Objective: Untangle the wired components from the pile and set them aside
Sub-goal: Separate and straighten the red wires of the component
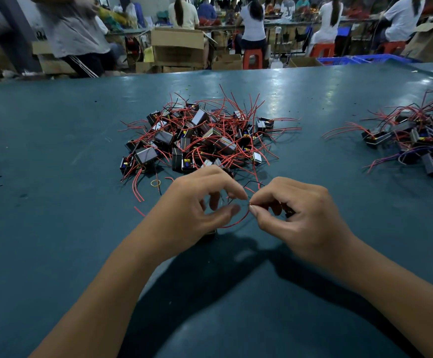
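Pinched at its tip between right hand thumb and forefinger: a red wire, curving down and left under the left hand. Left hand fingers curled, forefinger tip meeting the right at the wire end; hard to tell whether it truly grips. Small dark component part-hidden beneath the left palm. Just beyond both hands, mid-bench, the tangled pile of black boxy components with red leads. Well apart to the right, a second heap, on the teal bench. No legible writing or labels anywhere.
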The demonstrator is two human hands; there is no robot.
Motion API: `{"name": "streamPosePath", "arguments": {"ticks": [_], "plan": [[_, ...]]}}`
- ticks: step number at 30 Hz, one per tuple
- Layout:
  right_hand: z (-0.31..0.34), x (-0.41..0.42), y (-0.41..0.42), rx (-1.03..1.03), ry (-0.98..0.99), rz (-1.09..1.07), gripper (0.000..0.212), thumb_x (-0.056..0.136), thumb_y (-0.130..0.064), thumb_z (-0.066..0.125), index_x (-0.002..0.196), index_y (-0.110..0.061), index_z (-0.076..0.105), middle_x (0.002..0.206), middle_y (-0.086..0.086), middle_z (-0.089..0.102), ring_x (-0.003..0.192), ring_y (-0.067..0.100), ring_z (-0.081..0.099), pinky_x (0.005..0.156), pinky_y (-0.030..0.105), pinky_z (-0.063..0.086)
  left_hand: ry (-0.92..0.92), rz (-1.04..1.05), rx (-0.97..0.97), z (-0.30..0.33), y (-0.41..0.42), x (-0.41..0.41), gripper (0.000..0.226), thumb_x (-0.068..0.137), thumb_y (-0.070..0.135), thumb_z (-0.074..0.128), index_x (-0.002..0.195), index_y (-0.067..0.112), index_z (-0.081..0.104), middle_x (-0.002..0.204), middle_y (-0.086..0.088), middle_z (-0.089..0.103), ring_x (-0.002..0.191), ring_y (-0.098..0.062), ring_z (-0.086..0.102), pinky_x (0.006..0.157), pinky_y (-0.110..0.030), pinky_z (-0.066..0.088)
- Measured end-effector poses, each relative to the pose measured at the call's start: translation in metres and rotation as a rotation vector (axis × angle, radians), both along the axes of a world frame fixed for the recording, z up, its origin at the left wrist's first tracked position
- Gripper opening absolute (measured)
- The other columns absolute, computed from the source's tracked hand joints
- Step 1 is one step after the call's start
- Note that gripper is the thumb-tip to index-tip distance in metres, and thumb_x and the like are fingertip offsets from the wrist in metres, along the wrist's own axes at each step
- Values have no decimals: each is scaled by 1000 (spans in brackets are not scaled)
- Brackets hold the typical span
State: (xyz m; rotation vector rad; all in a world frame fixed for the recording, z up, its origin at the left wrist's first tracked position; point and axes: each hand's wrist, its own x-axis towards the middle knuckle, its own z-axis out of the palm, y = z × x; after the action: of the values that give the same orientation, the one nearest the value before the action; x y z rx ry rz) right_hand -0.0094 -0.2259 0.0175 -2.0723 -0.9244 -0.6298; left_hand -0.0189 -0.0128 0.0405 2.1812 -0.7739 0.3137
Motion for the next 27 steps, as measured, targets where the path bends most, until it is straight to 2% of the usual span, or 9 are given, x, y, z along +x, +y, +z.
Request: {"name": "streamPosePath", "arguments": {"ticks": [4,8,11,14,16,18,20,22,27], "plan": [[-2,3,-2,-8,28,42,3,84,-7,70,83,-10,70,76,-11,60,70,-1,53,69,11,39,-153,-12,55,-6,-3,5,6,89,21,73,94,18,73,92,7,59,74,-18,54,66,-16,38],[0,3,-3,18,63,73,5,85,-7,70,85,-12,69,77,-10,62,70,2,55,68,13,41,-233,-18,45,-11,-4,8,8,93,25,69,100,21,70,98,8,59,82,-23,59,70,-39,49],[0,2,-3,31,78,85,6,84,-7,70,85,-13,69,77,-13,62,70,1,56,68,10,39,-245,-26,17,-12,-6,7,6,93,21,69,99,19,70,97,6,58,82,-20,58,70,-36,48],[0,2,-2,13,69,71,3,84,-7,70,84,-10,70,75,-14,60,69,-1,55,68,10,38,-221,-8,54,-10,-9,6,10,96,23,64,94,15,69,92,7,55,77,-16,53,66,-24,40],[0,2,-2,-5,47,50,1,85,-8,70,84,-9,70,75,-10,61,69,3,55,67,13,40,-135,15,55,-10,-11,4,12,97,29,59,91,19,63,86,12,51,72,-11,50,64,-17,35],[0,1,-1,-28,12,30,2,86,-8,69,85,-9,70,75,-5,61,69,8,55,66,18,42,21,15,1,-11,-12,1,16,99,31,57,87,22,57,75,16,49,63,-5,44,59,-13,32],[-1,-1,0,-48,-12,22,3,85,-8,68,85,-9,71,75,-3,61,69,9,54,68,16,42,195,-20,-68,-10,-11,-1,18,99,30,58,85,19,59,67,16,47,56,-1,38,54,-13,31],[-1,-2,0,-58,-29,16,3,85,-7,69,85,-9,71,75,-3,61,70,7,53,69,13,40,335,-46,-153,-8,-12,-1,18,99,24,60,83,16,61,62,15,44,54,-2,34,51,-15,29],[-1,-4,2,-106,-80,6,4,86,-9,68,82,-8,70,75,-2,60,69,9,51,66,18,41,782,-35,-455,-5,-16,-6,28,96,13,59,68,17,61,54,6,43,45,-8,28,41,-18,21]]}}
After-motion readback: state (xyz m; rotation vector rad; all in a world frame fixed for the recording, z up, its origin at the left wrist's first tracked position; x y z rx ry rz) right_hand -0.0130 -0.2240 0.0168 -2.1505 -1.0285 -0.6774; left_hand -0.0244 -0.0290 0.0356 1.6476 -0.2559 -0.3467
